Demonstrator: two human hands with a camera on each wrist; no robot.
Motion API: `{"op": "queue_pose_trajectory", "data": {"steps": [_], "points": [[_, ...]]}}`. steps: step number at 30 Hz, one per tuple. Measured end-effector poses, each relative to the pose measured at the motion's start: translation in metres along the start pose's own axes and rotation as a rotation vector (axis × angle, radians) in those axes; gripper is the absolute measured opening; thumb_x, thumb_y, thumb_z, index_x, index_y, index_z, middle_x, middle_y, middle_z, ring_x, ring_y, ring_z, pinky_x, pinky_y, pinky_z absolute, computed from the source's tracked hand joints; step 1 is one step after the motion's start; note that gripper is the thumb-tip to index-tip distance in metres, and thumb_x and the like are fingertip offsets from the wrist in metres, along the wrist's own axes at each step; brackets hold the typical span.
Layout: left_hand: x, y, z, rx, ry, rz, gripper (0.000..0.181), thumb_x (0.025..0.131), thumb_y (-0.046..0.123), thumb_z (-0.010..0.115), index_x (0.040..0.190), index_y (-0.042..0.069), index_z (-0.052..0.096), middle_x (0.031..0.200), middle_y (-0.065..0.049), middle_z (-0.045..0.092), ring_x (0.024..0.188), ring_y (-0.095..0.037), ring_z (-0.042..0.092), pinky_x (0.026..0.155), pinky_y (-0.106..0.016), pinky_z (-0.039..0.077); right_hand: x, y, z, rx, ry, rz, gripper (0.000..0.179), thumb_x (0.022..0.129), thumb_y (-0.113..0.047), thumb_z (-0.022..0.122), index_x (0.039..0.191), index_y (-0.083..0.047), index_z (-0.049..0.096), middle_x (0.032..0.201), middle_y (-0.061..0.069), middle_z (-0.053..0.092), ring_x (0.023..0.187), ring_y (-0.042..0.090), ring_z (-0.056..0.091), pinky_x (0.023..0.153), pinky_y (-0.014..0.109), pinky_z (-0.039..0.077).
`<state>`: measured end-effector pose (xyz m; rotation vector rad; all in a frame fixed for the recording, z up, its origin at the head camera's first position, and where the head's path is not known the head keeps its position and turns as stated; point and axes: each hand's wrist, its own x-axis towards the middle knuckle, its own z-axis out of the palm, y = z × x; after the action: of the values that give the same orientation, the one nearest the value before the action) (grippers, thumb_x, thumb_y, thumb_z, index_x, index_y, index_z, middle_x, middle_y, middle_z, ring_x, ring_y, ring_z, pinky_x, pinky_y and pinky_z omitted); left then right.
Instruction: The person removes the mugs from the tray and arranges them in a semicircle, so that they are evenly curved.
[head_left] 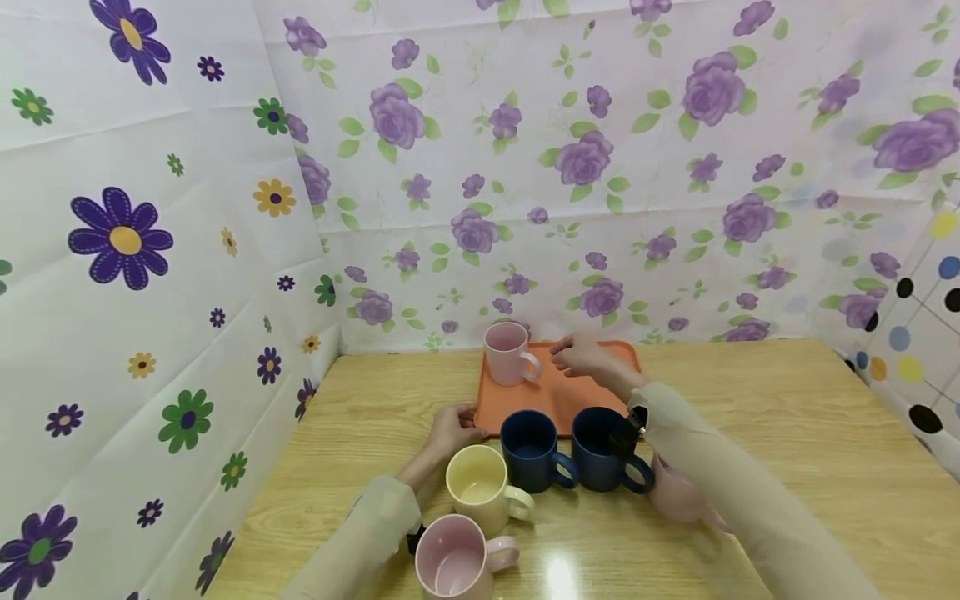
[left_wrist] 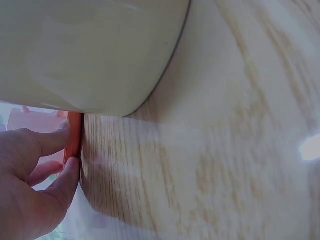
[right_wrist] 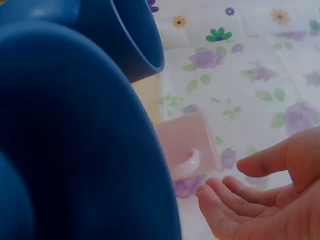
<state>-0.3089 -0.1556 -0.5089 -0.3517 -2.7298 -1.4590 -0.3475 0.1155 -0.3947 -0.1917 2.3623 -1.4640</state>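
A person sits at a wooden table (head_left: 750,417) enclosed by flowered sheets, seen from a head camera looking down; both sleeved arms reach forward from the bottom of the frame.

An orange tray (head_left: 558,400) lies at centre frame, toward the back of the table; one pink mug (head_left: 507,353) stands upright at the tray's upper left corner, handle pointing right. The right hand (head_left: 588,358) hovers over the tray just right of that handle, not touching it; the right wrist view shows its fingers (right_wrist: 225,197) loosely curved and empty, palm open toward the mug. The left hand (head_left: 450,429) rests at the tray's lower left corner; the left wrist view shows thumb and fingers (left_wrist: 50,142) pinching the tray's edge.

Below the tray, on the bare wood, stand five more mugs; two dark blue mugs (head_left: 570,450) side by side against the tray's near edge, a cream mug (head_left: 480,490) left of them, a second pink mug (head_left: 455,562) at the bottom of the frame, and another pink one (head_left: 678,496) mostly hidden under the right forearm.

Judging by this layout, mugs are being loaded onto the tray, with one placed and five waiting; the step looks like the moment just after release. The next move would call for bringing the free right hand down to a waiting mug, probably a blue one, gripping it, and setting it beside the pink mug while the left hand steadies the tray.
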Motion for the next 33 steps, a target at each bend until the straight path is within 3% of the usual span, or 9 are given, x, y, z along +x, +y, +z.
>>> {"op": "queue_pose_trajectory", "data": {"steps": [2, 6, 11, 15, 19, 22, 25, 28, 33], "points": [[0.000, 0.000, 0.000, 0.003, -0.002, -0.001, 0.051, 0.076, -0.001, 0.078, 0.123, -0.011, 0.059, 0.099, -0.024, 0.069, 0.085, -0.026, 0.068, 0.072, -0.028, 0.058, 0.005, 0.003, 0.004, 0.093, -0.020, 0.015, 0.041, 0.096, -0.006, 0.045, 0.133, 0.012, 0.043, 0.142, 0.029, 0.039, 0.130, 0.042, 0.043, 0.109, 0.051, 0.040], [0.000, -0.001, 0.000, -0.001, -0.007, -0.010, 0.053, 0.076, 0.000, 0.078, 0.124, -0.011, 0.059, 0.099, -0.022, 0.069, 0.083, -0.022, 0.066, 0.071, -0.027, 0.058, 0.008, 0.004, 0.013, 0.257, -0.080, 0.032, 0.019, 0.091, -0.005, 0.045, 0.108, 0.003, 0.044, 0.141, 0.023, 0.027, 0.133, 0.041, 0.032, 0.117, 0.058, 0.024], [0.000, -0.001, 0.000, -0.010, -0.008, -0.017, 0.054, 0.076, 0.000, 0.078, 0.125, -0.010, 0.059, 0.100, -0.022, 0.069, 0.083, -0.021, 0.065, 0.070, -0.026, 0.057, 0.009, 0.005, 0.019, 0.290, -0.181, -0.009, 0.005, 0.088, -0.010, 0.050, 0.090, -0.008, 0.046, 0.152, 0.020, 0.021, 0.136, 0.038, 0.027, 0.118, 0.062, 0.014], [0.001, -0.001, 0.001, -0.009, -0.007, -0.016, 0.054, 0.076, 0.000, 0.079, 0.125, -0.010, 0.059, 0.102, -0.023, 0.069, 0.084, -0.022, 0.066, 0.070, -0.026, 0.057, 0.013, 0.006, 0.021, 0.322, -0.226, -0.007, 0.011, 0.089, -0.011, 0.048, 0.079, -0.011, 0.044, 0.129, 0.015, 0.041, 0.122, 0.036, 0.038, 0.118, 0.061, 0.015], [0.001, -0.001, 0.000, 0.004, -0.004, -0.007, 0.053, 0.076, 0.000, 0.078, 0.124, -0.011, 0.059, 0.100, -0.023, 0.069, 0.084, -0.023, 0.067, 0.070, -0.026, 0.058, 0.019, 0.007, 0.023, 0.300, -0.234, -0.010, 0.021, 0.092, -0.006, 0.048, 0.072, -0.011, 0.044, 0.094, 0.006, 0.047, 0.100, 0.028, 0.045, 0.117, 0.058, 0.022], [0.001, -0.002, 0.000, 0.017, -0.004, 0.000, 0.053, 0.076, 0.000, 0.078, 0.124, -0.011, 0.059, 0.098, -0.022, 0.069, 0.083, -0.023, 0.067, 0.070, -0.025, 0.058, 0.021, 0.008, 0.023, 0.286, -0.228, -0.015, 0.024, 0.094, -0.005, 0.047, 0.071, -0.010, 0.048, 0.080, 0.003, 0.048, 0.083, 0.023, 0.047, 0.108, 0.052, 0.035], [0.001, -0.002, 0.000, 0.010, -0.007, -0.006, 0.053, 0.076, 0.000, 0.078, 0.124, -0.011, 0.059, 0.098, -0.022, 0.069, 0.084, -0.023, 0.067, 0.070, -0.025, 0.058, 0.021, 0.010, 0.023, 0.279, -0.249, -0.023, 0.027, 0.100, -0.009, 0.044, 0.074, -0.007, 0.049, 0.077, 0.004, 0.050, 0.075, 0.023, 0.044, 0.087, 0.041, 0.045], [0.000, -0.001, 0.000, -0.001, -0.008, -0.007, 0.053, 0.076, 0.000, 0.078, 0.124, -0.012, 0.059, 0.099, -0.024, 0.069, 0.085, -0.025, 0.068, 0.071, -0.026, 0.058, 0.023, 0.008, 0.026, 0.241, -0.253, 0.007, 0.030, 0.102, -0.012, 0.043, 0.075, -0.004, 0.052, 0.072, 0.003, 0.053, 0.070, 0.022, 0.042, 0.070, 0.030, 0.041], [-0.001, 0.000, 0.000, -0.010, -0.004, -0.003, 0.053, 0.076, 0.000, 0.078, 0.124, -0.012, 0.058, 0.099, -0.024, 0.069, 0.085, -0.025, 0.068, 0.071, -0.027, 0.058, 0.031, 0.001, 0.037, 0.134, -0.181, 0.129, 0.033, 0.099, -0.015, 0.053, 0.072, -0.002, 0.067, 0.062, 0.002, 0.059, 0.061, 0.015, 0.045, 0.064, 0.025, 0.040]]}}
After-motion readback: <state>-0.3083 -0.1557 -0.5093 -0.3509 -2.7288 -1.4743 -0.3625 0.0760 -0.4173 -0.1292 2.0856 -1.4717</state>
